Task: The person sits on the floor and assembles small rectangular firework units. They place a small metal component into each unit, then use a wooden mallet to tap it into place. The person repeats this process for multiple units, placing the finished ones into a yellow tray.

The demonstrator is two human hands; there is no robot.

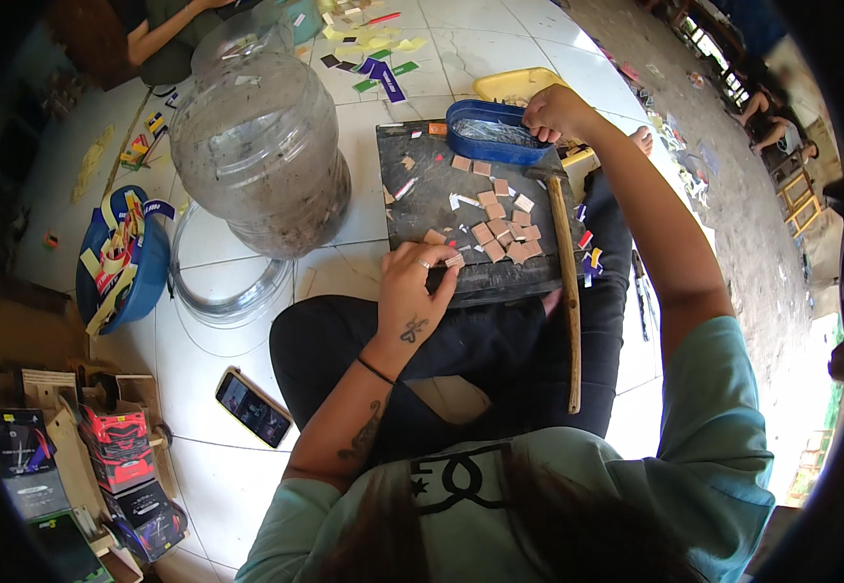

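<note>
My left hand (410, 291) rests at the near left edge of a dark board (417, 209) on my lap. Its thumb and index finger close on a small brown square piece (455, 260). Several more brown square pieces (496, 250) lie loose on the board. At the board's far right, my right hand (556, 115) has its fingers pinched together over a blue oval tray (499, 153). Thin silvery bits, like fine nails or wire (490, 134), lie in this tray. Whatever the fingertips hold is too small to make out. A wooden-handled hammer (566, 272) lies across the board's right side.
A big clear plastic jug (257, 146) stands left of the board, beside a coil of wire (213, 282). Further left is a blue basin (138, 311) of coloured strips. A phone (253, 408) lies on the tiles. Behind the blue tray sits a yellow tray (519, 84).
</note>
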